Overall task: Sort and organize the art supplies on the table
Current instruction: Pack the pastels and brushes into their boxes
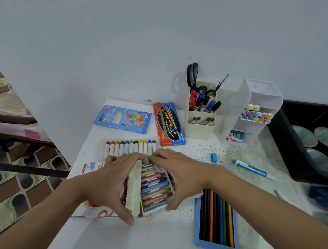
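Crayon tray [149,212] — left hand [111,182] and right hand [179,175] clasp it from either side. Each grip curls round its edge

Left hand [112,179] and right hand [181,173] grip pastel tray [156,187]

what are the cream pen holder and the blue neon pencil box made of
Cream pen holder: looks like moulded plastic, with smooth matte walls and rounded edges. Blue neon pencil box: likely printed cardboard; it is flat and sharp-edged, with a cut-out window.
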`<state>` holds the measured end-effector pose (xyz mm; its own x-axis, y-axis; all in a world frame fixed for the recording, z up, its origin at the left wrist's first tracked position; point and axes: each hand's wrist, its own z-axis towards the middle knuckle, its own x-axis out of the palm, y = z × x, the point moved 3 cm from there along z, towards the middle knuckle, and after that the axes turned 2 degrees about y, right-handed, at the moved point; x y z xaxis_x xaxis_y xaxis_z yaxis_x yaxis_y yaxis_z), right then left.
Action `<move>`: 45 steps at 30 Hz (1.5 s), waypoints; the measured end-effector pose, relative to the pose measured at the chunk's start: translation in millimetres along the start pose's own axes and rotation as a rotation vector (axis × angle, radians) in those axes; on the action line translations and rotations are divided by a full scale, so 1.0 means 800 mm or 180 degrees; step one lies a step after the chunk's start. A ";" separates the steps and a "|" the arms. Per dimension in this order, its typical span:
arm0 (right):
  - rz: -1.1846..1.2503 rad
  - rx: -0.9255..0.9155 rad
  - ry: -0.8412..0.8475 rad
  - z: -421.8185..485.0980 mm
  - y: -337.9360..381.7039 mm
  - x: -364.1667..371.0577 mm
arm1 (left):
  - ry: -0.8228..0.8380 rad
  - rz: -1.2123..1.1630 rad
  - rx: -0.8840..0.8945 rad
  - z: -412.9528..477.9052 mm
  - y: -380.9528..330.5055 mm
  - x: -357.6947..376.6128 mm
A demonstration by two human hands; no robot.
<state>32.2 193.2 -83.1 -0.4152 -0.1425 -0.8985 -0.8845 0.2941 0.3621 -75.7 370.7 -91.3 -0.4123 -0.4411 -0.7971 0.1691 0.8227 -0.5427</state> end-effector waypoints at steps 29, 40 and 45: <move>-0.0082 0.0397 -0.0450 -0.021 0.008 0.042 | -0.0538 0.0021 -0.0077 0.010 -0.011 0.035; 0.1408 0.1295 -0.1034 -0.074 0.001 0.035 | -0.0608 0.0167 -0.0285 -0.029 0.017 0.038; 0.1790 0.1628 -0.1328 -0.058 0.014 0.056 | -0.0707 0.0176 -0.0283 -0.029 0.016 0.046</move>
<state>-6.3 146.5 -107.9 -0.5617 0.4807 -0.6734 -0.3254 0.6199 0.7140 -109.4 373.5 -121.7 -0.1961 -0.4543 -0.8690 0.1024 0.8719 -0.4789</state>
